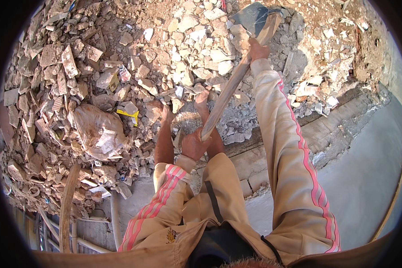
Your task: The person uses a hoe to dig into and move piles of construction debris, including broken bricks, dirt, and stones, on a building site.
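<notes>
Both my hands grip a hoe with a thick wooden handle (229, 89) and a wide dark metal blade (251, 18). My left hand (195, 145) is wrapped round the handle's near end, just in front of my trousers. Farther up, close to the blade, my right hand (258, 50) is closed round the handle, its arm stretched out. The handle slants up to the right. The blade is over grey and brown rubble (190, 40) at the far side; I cannot tell whether it touches the stones.
My bare feet (203, 99) stand on the rubble. Broken bricks and tiles (53, 56) heap up at left, with a dusty plastic bag (98, 131) and a yellow wrapper (130, 115). A wooden pole (68, 205) leans at lower left. A brick edge (308, 134) borders grey pavement (344, 183) at right.
</notes>
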The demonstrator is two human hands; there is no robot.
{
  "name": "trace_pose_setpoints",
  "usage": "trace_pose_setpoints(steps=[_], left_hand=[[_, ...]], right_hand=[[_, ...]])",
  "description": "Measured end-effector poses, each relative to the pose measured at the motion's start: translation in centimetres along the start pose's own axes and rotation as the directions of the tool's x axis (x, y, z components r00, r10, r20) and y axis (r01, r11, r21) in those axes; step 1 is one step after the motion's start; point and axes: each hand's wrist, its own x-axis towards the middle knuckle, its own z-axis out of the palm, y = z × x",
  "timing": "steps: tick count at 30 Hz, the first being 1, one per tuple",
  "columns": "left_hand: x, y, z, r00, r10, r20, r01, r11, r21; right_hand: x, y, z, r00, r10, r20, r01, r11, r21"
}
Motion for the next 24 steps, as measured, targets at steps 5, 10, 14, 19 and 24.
trace_pose_setpoints(steps=[5,10,14,19,24], left_hand=[[-3.6,2.8,-3.2,0.999,-0.016,0.047,0.011,0.996,0.093],[-8.1,1.2,-5.1,0.999,0.023,-0.031,-0.024,0.999,-0.041],[-11.6,0.7,-7.2,0.998,-0.056,0.013,0.057,0.997,-0.055],[-15.2,1.5,-7.6,0.969,-0.178,0.173,0.192,0.979,-0.068],[-15.2,5.3,-8.7,0.994,-0.016,0.109,0.038,0.978,-0.205]], right_hand=[[-1.3,2.0,-2.5,0.963,0.257,0.078,-0.263,0.962,0.077],[-4.0,4.3,1.6,0.98,0.19,0.052,-0.181,0.972,-0.148],[-5.0,13.0,4.1,0.994,0.074,0.085,-0.052,0.971,-0.232],[-7.1,18.3,3.3,0.889,0.332,0.315,-0.235,0.922,-0.309],[-9.4,14.1,2.8,0.698,0.538,0.473,-0.52,0.835,-0.182]])
